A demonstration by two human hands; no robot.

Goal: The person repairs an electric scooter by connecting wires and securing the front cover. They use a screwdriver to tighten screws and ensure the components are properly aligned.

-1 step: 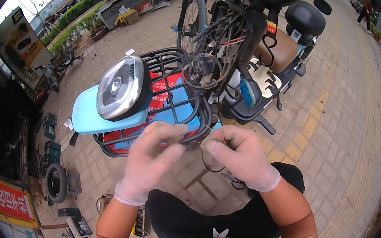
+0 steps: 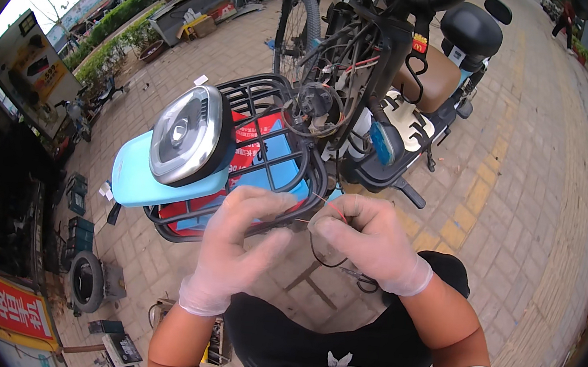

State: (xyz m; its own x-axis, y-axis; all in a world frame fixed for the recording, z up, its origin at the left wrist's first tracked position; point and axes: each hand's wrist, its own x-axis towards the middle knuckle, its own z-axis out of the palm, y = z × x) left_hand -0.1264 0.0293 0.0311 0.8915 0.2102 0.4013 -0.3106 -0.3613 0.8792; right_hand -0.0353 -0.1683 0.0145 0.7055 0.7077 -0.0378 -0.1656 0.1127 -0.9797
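My right hand (image 2: pixel 375 241), in a thin clear glove, pinches a thin red wire (image 2: pixel 335 209) and a black wire between thumb and fingers. The black wire (image 2: pixel 318 253) loops down below that hand; fine ends stick out toward the left. My left hand (image 2: pixel 237 239), gloved alike, is open just left of the wire ends, thumb and fingers apart with nothing between them. Right behind both hands is the black wire basket (image 2: pixel 305 185) of an electric scooter. On the basket lie a headlight (image 2: pixel 184 133) and a light-blue panel (image 2: pixel 136 168).
The scooter's exposed cables (image 2: pixel 353 62) hang above the basket, near its blue-lensed turn signal (image 2: pixel 385 143). A loose tyre (image 2: pixel 86 281) and several dark batteries (image 2: pixel 79 236) stand at the left. An open box of tools (image 2: pixel 219 343) sits by my left forearm.
My left hand has shifted slightly right, its thumb closer to the wire ends. The right hand keeps its pinch almost unmoved.
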